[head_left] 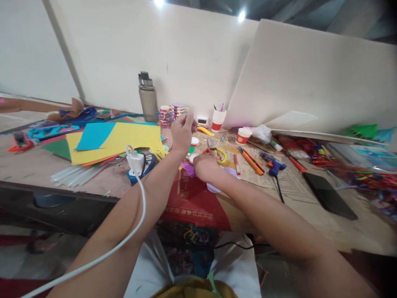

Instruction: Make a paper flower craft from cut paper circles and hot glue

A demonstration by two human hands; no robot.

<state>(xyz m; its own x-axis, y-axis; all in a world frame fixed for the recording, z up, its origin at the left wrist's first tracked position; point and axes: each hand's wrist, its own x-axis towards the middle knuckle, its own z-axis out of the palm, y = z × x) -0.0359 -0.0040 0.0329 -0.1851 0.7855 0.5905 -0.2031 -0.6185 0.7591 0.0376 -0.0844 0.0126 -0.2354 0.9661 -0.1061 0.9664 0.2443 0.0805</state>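
My left hand [182,131] is raised above the table with its fingers curled in a pinch; what it grips is too small to make out. My right hand [204,166] rests fingers-down on the table, pressing on purple paper shapes [214,187] that lie on a red sheet [195,203]. Just beyond that hand lie scissors with yellow and orange handles [217,153] and small round white lids [194,141]. A white charger with its cable [135,162] hangs over my left forearm.
Yellow, blue and green paper sheets [114,138] lie at left with clear glue sticks [70,174]. A grey bottle [148,98], tape rolls [172,112], paper cups [218,120], orange cutters [252,160], a blue glue gun [273,164] and a black tablet [328,194] fill the table.
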